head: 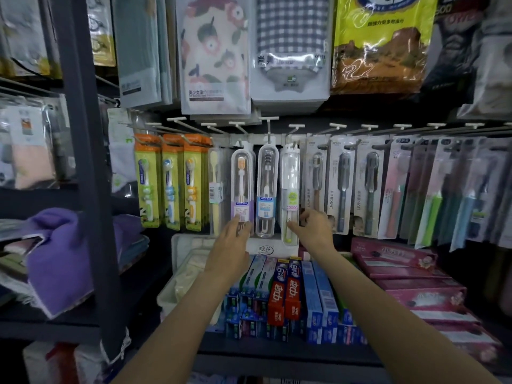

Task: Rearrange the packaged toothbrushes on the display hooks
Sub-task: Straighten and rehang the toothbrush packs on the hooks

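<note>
A row of packaged toothbrushes hangs from white-tipped display hooks (268, 119). In the middle hang three clear tube packs: one with a purple label (242, 189), one with a blue label (266, 189) and one with a green brush (290, 189). My left hand (231, 245) holds the bottom of the purple-label pack between thumb and fingers. My right hand (313, 225) pinches the lower end of the green-brush pack. Orange-and-green carded children's brushes (169, 181) hang at the left, grey and pastel carded brushes (368, 189) at the right.
Boxed toothpaste (288, 289) stands on the shelf under my arms, pink boxes (410, 275) to its right. Packaged towels (216, 56) hang above the hooks. A dark upright post (83, 162) and a purple cloth (61, 256) are at the left.
</note>
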`<control>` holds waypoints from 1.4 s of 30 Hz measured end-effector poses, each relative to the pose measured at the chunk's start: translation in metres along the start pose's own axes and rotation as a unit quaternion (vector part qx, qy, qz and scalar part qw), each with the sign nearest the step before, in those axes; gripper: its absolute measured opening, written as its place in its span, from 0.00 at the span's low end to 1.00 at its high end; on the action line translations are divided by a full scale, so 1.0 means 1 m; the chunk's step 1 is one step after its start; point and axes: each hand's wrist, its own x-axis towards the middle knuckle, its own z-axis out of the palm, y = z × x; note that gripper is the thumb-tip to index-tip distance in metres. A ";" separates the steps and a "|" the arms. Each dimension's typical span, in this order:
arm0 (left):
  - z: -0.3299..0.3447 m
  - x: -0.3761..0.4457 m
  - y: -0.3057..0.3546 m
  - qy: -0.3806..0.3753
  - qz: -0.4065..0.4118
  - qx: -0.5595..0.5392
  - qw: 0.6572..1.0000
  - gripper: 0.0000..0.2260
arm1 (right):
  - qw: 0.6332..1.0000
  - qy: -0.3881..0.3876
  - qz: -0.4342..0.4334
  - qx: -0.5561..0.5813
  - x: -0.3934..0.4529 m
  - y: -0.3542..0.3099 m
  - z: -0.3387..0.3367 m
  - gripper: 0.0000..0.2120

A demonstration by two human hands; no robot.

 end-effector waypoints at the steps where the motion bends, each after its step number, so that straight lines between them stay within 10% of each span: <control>1: 0.001 0.000 0.000 -0.004 0.000 0.005 1.000 0.29 | 1.000 -0.001 0.001 -0.005 0.000 0.000 0.000 0.18; 32: 0.005 0.016 0.031 0.167 0.114 -0.046 0.978 0.28 | 0.989 0.100 0.022 0.108 -0.002 0.002 -0.040 0.18; 42: 0.023 0.073 0.101 0.179 -0.109 -0.128 0.969 0.26 | 0.995 0.058 0.025 0.084 0.054 0.016 -0.022 0.21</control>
